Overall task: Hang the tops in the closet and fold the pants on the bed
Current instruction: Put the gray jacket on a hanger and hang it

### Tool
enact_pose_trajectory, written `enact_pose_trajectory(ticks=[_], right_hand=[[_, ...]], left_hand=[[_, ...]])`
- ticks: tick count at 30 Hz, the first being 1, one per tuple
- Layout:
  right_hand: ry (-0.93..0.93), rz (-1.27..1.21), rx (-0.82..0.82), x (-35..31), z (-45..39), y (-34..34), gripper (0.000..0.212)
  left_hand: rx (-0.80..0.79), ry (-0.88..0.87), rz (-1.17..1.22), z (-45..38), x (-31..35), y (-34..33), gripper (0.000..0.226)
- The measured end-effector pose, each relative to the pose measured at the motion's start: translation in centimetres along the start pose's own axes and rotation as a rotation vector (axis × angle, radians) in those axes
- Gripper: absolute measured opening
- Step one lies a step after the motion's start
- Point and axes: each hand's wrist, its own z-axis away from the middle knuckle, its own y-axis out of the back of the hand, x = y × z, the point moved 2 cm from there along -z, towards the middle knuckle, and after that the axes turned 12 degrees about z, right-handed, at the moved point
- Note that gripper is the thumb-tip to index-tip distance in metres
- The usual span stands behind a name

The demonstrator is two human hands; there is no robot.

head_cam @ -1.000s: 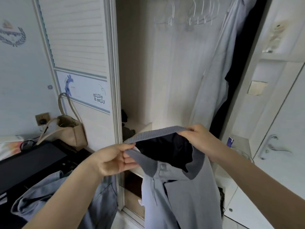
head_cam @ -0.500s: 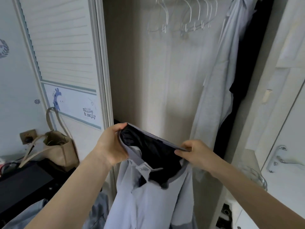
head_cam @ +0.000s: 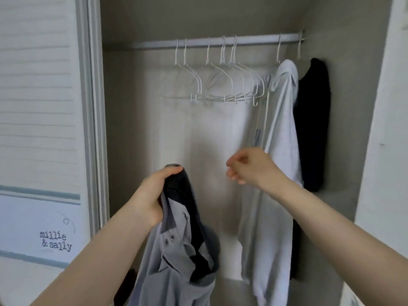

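My left hand [head_cam: 152, 195] grips a grey polo top [head_cam: 174, 259] by its collar; the top hangs down from it, its dark inside showing. My right hand [head_cam: 249, 166] is raised in front of the closet, fingers loosely curled, holding nothing. Several empty white hangers [head_cam: 212, 85] hang on the closet rail [head_cam: 154, 44] above both hands. A pale grey top [head_cam: 280, 151] and a dark top [head_cam: 313, 124] hang at the right end of the rail.
The sliding closet door [head_cam: 39, 129] with a "millie & sally" print stands at the left. A white wall panel [head_cam: 384, 129] borders the closet on the right. The closet's back wall [head_cam: 198, 133] shows below the hangers.
My right hand has let go of the grey top's collar and risen toward the hangers. The left hand alone holds the top. The view has tilted up to the rail.
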Motion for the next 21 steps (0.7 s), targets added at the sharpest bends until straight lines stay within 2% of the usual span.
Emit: enact_pose_trajectory(ticks=[6, 11, 13, 16, 21], right_hand=[[0.088, 0.034, 0.368, -6.2, -7.1, 6.8, 0.024], [0.071, 0.310, 0.655, -7.8, -12.8, 10.8, 0.031], [0.047, 0.399, 0.695, -7.8, -14.8, 11.7, 0.032], [-0.014, 0.501, 0.654, -7.2, -18.6, 12.9, 0.032], [-0.052, 0.551, 0.668, -6.3, -24.4, 14.0, 0.032]], left_hand=[[0.003, 0.033, 0.008, -2.9, 1.4, -0.7, 0.022], [0.001, 0.037, 0.050, -5.0, 2.3, 0.5, 0.025], [0.007, 0.033, 0.073, -5.8, 2.8, 1.0, 0.024], [0.038, 0.016, 0.083, -7.1, 3.5, 1.4, 0.025], [0.045, 0.045, 0.049, -9.5, 4.6, 1.2, 0.032]])
